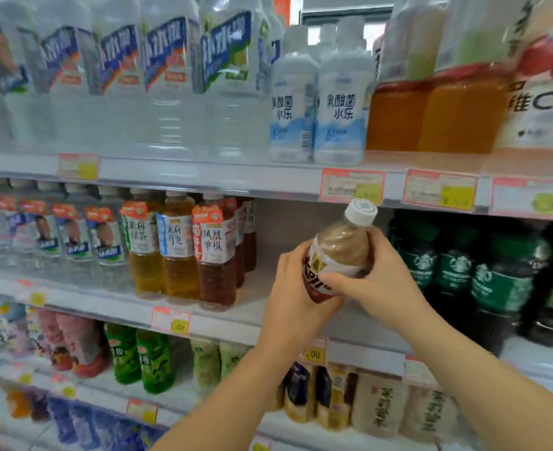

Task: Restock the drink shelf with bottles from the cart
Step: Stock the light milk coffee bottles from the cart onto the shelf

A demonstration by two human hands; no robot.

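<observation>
I see the bottle (340,249) gripped by my left hand (296,288) and right hand (382,281) is clear glossy plastic, its white cap (361,212) ribbed plastic. Right of the right hand, dark bottles (493,281) look glossy; above it, price tags (351,185) look like paper.

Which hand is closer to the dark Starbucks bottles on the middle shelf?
Right. The right hand grips the milk tea bottle on the side next to the Starbucks bottles; the left hand grips its far side, toward the amber tea bottles.

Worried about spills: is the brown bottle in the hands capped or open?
Capped: a white cap sits on the neck of the brown bottle, which the left hand and right hand both grip, tilted rightward.
</observation>
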